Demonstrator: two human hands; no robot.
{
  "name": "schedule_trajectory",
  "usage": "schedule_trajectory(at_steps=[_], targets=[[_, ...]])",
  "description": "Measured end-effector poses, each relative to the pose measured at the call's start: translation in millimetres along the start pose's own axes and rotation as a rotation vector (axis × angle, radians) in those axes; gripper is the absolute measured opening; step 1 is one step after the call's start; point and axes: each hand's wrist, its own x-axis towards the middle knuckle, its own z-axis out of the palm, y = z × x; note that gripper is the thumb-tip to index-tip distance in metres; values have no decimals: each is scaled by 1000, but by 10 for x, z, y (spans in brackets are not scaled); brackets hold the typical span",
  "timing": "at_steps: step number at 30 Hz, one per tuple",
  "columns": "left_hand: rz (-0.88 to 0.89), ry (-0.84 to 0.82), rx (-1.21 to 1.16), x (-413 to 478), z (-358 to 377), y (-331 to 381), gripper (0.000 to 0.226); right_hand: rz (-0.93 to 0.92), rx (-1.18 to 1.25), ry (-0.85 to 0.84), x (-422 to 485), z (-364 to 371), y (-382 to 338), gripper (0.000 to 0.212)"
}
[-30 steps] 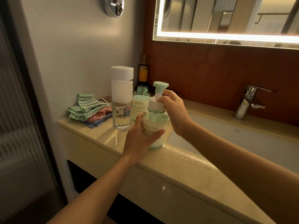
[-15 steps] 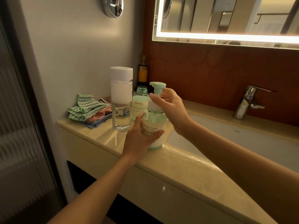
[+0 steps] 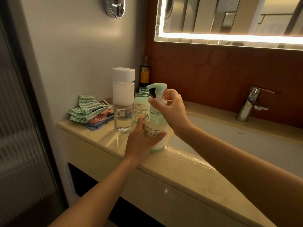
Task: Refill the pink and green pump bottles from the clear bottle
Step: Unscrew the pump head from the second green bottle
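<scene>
The green pump bottle stands upright on the beige counter beside the sink. My left hand grips its labelled body from the front. My right hand is curled round the white collar just under the green pump head. Behind it stands an open green bottle with no cap on its threaded neck. The tall clear bottle with a white square cap stands to the left, holding clear liquid in its lower part. No pink bottle is in view.
Folded cloths lie at the counter's left end against the wall. A dark bottle with a yellow label stands in the back corner. The sink basin and chrome tap are to the right, under a lit mirror.
My right hand's fingers have shifted round the pump collar, and the pump head has swung between frames. The left hand keeps its grip on the bottle's body.
</scene>
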Motion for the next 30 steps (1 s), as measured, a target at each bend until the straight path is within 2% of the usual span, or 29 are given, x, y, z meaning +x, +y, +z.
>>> schedule_trajectory(at_steps=[5,8,13,20,22,26,30], targets=[[3,6,4,1,2,-9,92,29,105,-51,-20,-16,-31,35],[10,7,0,4,1,-14,95,47,155,-76,-38,-13,-41,40],[13,5,12,3,-1,-12,96,13,-17,-6,-32,6,-16,61],[19,8,2,-1,-3,-14,97,54,136,-63,-59,-9,-11,44],[16,7,4,-2,-1,-13,97,52,151,-63,-62,-14,-2,45],[12,4,3,1,3,-5,97,7,5,23,-34,-8,37,59],[7,2,1,4,3,-5,97,24,73,-15,-42,-28,29,52]])
